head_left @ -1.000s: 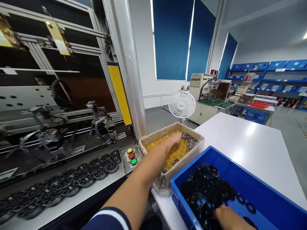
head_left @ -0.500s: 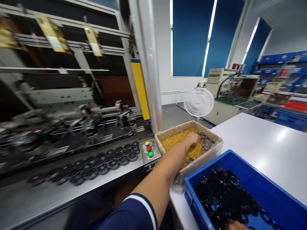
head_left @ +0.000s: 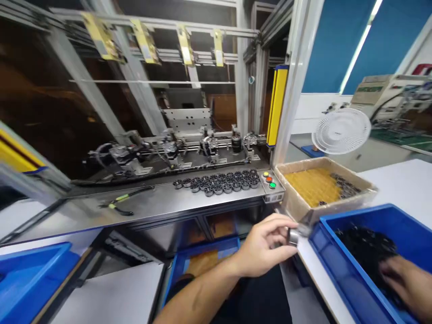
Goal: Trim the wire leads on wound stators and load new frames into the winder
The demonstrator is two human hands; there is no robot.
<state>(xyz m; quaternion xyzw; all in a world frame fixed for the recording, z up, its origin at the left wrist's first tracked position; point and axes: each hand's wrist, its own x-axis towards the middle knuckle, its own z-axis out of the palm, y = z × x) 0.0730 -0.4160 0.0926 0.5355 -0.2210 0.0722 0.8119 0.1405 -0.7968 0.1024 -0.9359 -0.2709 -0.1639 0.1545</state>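
Observation:
My left hand (head_left: 265,246) pinches a small shiny metal ring (head_left: 293,237) between thumb and fingers, just left of the blue bin (head_left: 340,270). Inside that bin, my right hand (head_left: 401,279) reaches down to a heap of black parts (head_left: 366,245). Its fingers are smeared by motion, so what they grip does not show. Behind both hands stands a plastic-wrapped box (head_left: 305,211) with a yellow layer inside. Metal rings (head_left: 347,186) cluster along the right side of the box.
Several black-and-metal rings (head_left: 226,181) stand in rows on the machine's ledge. Beside them is a panel of push buttons (head_left: 270,182). Pliers (head_left: 121,202) lie further left. A white fan (head_left: 340,130) stands behind the box. Another blue bin (head_left: 33,279) is at the lower left.
My left hand has come out of the plastic-wrapped box toward me, now with a metal ring in it. My right hand remains in the blue bin. The view has swung left.

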